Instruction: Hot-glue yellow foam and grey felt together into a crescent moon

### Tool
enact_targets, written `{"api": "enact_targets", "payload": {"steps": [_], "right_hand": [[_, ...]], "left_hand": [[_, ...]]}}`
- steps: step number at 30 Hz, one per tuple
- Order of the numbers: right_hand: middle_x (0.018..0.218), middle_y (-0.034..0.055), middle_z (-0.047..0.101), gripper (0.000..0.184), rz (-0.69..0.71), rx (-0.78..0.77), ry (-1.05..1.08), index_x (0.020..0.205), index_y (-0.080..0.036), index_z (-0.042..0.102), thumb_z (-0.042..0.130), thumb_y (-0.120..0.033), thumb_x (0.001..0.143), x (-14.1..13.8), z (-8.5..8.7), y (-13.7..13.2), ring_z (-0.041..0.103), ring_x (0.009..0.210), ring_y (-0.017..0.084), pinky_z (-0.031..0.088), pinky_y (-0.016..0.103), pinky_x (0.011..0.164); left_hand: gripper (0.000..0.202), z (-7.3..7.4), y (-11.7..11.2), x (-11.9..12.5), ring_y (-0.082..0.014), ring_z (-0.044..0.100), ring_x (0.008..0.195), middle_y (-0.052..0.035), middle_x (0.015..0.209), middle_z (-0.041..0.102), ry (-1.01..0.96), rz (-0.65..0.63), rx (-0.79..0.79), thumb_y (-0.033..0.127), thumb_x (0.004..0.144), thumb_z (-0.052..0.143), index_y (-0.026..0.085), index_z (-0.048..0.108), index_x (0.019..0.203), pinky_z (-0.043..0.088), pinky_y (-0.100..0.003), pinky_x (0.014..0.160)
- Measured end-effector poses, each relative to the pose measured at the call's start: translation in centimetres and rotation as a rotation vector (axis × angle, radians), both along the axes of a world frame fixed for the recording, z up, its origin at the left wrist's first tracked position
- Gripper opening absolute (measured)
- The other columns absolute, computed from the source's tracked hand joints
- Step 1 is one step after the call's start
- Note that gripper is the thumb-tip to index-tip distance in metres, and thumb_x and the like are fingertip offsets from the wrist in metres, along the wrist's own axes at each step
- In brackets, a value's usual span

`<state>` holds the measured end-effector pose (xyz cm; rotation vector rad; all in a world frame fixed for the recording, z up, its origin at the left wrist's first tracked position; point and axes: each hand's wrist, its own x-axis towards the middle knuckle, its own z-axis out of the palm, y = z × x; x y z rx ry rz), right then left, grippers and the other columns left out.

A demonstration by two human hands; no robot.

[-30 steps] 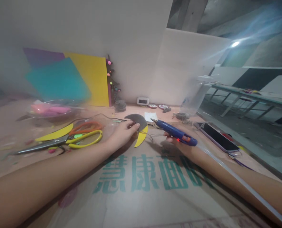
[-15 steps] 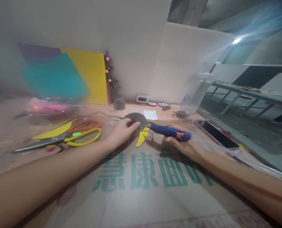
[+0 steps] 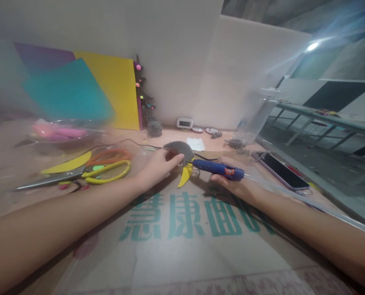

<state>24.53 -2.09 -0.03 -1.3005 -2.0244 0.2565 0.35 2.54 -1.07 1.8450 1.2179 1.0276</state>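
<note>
Hot-glue gun [image 3: 218, 169] at the joint of a grey crescent [image 3: 184, 149] and a yellow crescent [image 3: 185, 178].
Left hand [image 3: 158, 167]: thumb and fingers pinched on the grey crescent, held just above the printed tabletop covering [image 3: 176, 262], centre; the yellow crescent hangs below it, tip pointing down toward the person. Right hand [image 3: 233, 184]: fingers wrapped around the hot-glue gun, nozzle aimed left at the joint; contact cannot be told. A clear glue stick [image 3: 281, 189] trails from the gun's rear over the right forearm. Left of the hands: scissors [image 3: 104, 172] with orange and yellow handles, just beside a second yellow crescent [image 3: 68, 163]. Right: a smartphone [image 3: 282, 172]. Behind: a white paper slip [image 3: 195, 144] and a digital clock [image 3: 184, 123].
</note>
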Motion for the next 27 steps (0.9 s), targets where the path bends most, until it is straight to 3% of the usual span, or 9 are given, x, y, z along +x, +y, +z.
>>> {"api": "enact_targets", "payload": {"steps": [12, 27], "right_hand": [[0.056, 0.0002, 0.051, 0.046, 0.053, 0.127, -0.124, 0.061, -0.024, 0.049, 0.063, -0.065, 0.075, -0.19, 0.05, -0.03, 0.047, 0.053, 0.016, 0.034, 0.030, 0.052], [0.050, -0.0006, 0.042, 0.054, -0.026, 0.128, -0.197, 0.056, -0.023, 0.039, 0.054, -0.071, 0.074, -0.69, 0.23, -0.10, 0.042, 0.048, 0.013, 0.027, 0.029, 0.047]], "left_hand": [[0.032, 0.14, 0.01, 0.11, -0.0192, 0.062, 0.066, -0.0014, 0.066, 0.068, -0.045, -0.010, -0.012, 0.049, 0.084, 0.057, 0.020, 0.062, 0.073, 0.044, -0.028, 0.064], [0.033, -0.16, 0.17, 0.05, -0.0176, 0.060, 0.062, -0.0011, 0.064, 0.066, -0.066, -0.046, 0.012, 0.049, 0.085, 0.056, 0.019, 0.061, 0.070, 0.044, -0.028, 0.063]]}}
